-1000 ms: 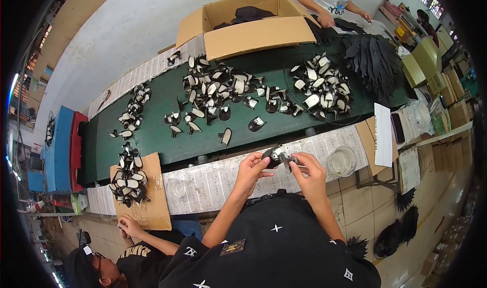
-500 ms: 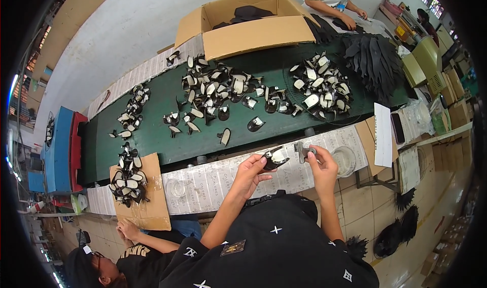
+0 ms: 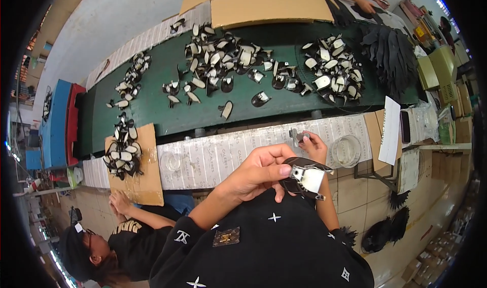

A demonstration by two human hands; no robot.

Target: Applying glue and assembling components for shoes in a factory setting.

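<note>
Close in front of my chest, my left hand is closed on a black shoe part with a white inner pad, its thumb pressed on one end. My right hand sits farther off, beyond that part, with fingertips closed on a small grey piece whose kind I cannot make out. The shoe part hides some of my right wrist. More such black-and-white parts lie heaped on the green conveyor belt ahead.
Nearest my right hand stands a clear round dish; another dish is at left. A round wire tray, black strips and a cardboard box stand farther back. Co-workers' hands show at lower left and upper right.
My left hand has brought the shoe part closer to my head and to the right, so it looks larger. My right hand still pinches the grey piece, now beyond the shoe part. The view has tilted down.
</note>
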